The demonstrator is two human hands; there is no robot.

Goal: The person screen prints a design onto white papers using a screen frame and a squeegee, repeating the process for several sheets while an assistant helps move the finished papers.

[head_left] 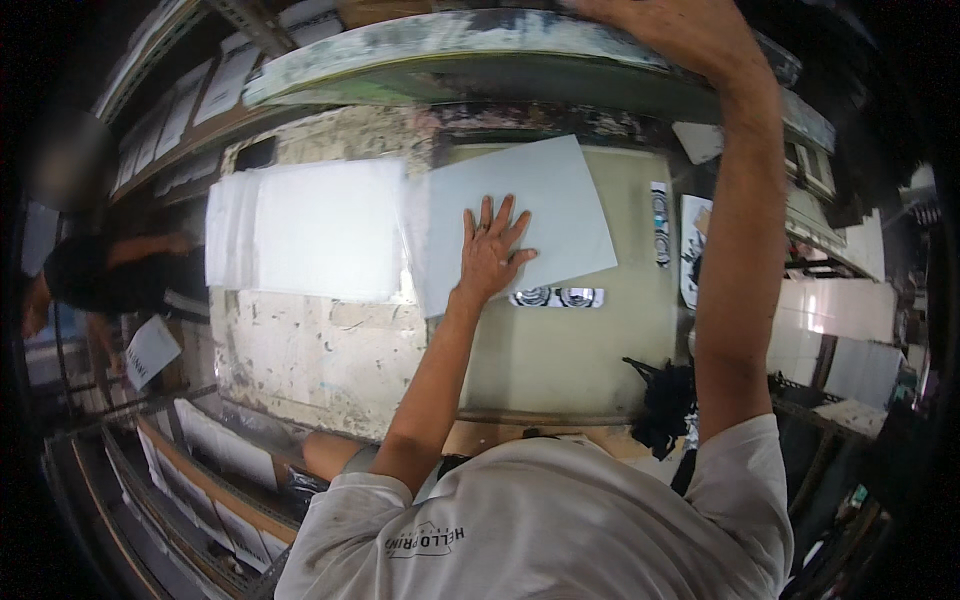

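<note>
My left hand [492, 247] lies flat, fingers spread, on a pale blue-grey sheet [545, 200] that rests tilted on the worn work table [330, 350]. My right hand [680, 30] reaches up and forward and grips the raised paint-stained frame [450, 40] that hangs over the table. A stack of white sheets [310, 230] lies just left of the pale sheet, touching its edge. Below the pale sheet a small strip with black-and-white round prints [557, 297] shows on the greenish surface.
A narrow printed strip [659, 222] and another printed piece [692, 250] lie at the table's right side. A black rag [665, 400] sits at the front right edge. Another person [110, 270] stands at the left. Racks with white sheets [200, 460] run along the left.
</note>
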